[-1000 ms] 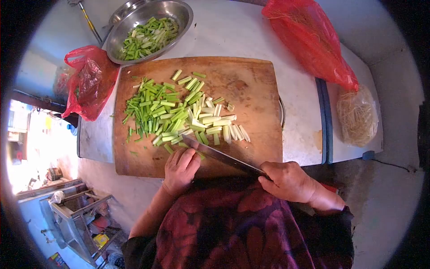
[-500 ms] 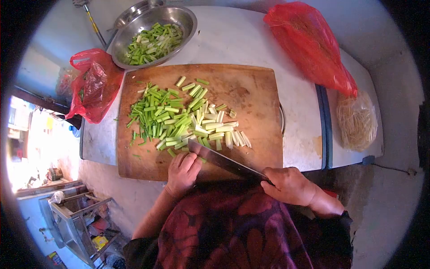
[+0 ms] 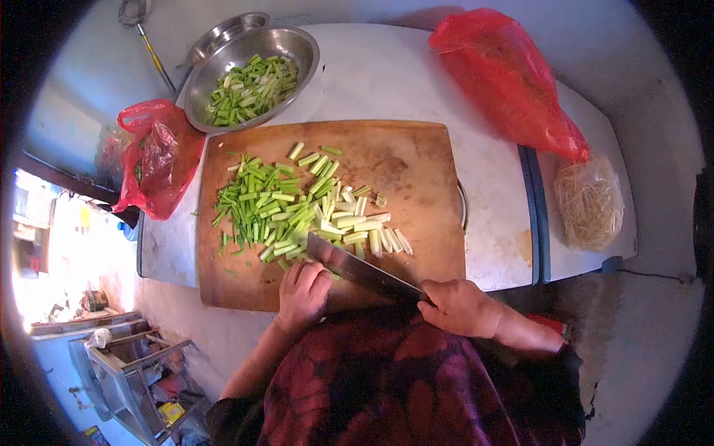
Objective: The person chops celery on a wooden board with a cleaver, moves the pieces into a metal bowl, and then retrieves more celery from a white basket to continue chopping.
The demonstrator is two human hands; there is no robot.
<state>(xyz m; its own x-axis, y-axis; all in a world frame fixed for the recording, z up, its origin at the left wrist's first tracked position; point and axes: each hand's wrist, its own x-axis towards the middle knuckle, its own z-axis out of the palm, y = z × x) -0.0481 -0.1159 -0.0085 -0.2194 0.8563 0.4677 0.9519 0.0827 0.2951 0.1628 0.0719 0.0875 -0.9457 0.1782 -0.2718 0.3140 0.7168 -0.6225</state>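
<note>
Cut green stalks (image 3: 279, 201) lie in a loose pile on the wooden board (image 3: 416, 171), greener at the left and paler at the right. My right hand (image 3: 460, 308) is closed round the handle of a cleaver (image 3: 364, 272), whose blade slants up and left to the near edge of the pile. Beside the blade's far end, my left hand (image 3: 303, 293) has its fingers curled together at the board's near edge; whatever they may hold is hidden.
A steel bowl (image 3: 305, 52) with more cut stalks stands behind the board, beside a red bag (image 3: 167, 167). At the right are a larger red bag (image 3: 506, 82) and a clear bag of noodle-like strands (image 3: 590, 204). A metal rack (image 3: 134, 364) stands low at the left.
The view has tilted, so the board and bowl appear lower. My right hand and the cleaver have shifted slightly left. My left hand stays at the board's near edge.
</note>
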